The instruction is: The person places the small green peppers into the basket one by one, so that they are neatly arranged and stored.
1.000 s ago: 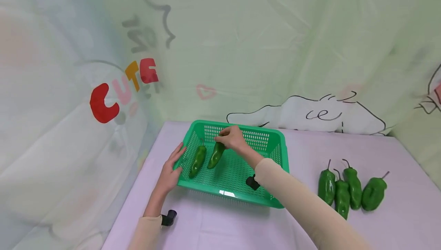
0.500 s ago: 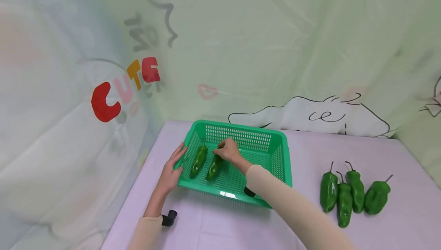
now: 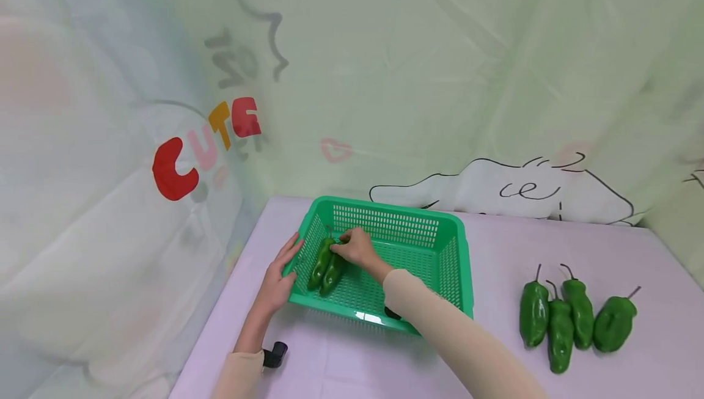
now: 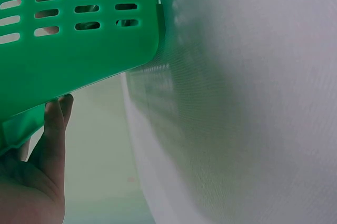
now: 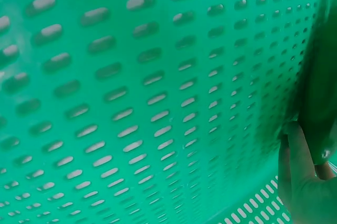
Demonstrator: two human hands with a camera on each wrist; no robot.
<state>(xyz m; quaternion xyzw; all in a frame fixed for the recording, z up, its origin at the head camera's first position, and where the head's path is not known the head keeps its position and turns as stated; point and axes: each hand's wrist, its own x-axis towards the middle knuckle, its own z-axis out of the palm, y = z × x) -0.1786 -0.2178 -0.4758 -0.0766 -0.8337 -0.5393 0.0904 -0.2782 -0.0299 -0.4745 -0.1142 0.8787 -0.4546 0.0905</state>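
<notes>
The right hand (image 3: 360, 249) pinches a pepper (image 3: 332, 277) near its stem end, inside the basket (image 3: 396, 208). A second pepper (image 3: 319, 267) lies just left of that hand. The left hand (image 3: 276, 283) rests, fingers extended, against the basket's rim. Well right of both hands, four peppers (image 3: 560, 338) lie on the bench (image 3: 495, 246).

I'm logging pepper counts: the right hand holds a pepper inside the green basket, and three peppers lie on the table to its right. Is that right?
Not quite: the head view shows four peppers, not three, on the table to the right of the green basket. The right hand does hold a pepper inside it.
</notes>
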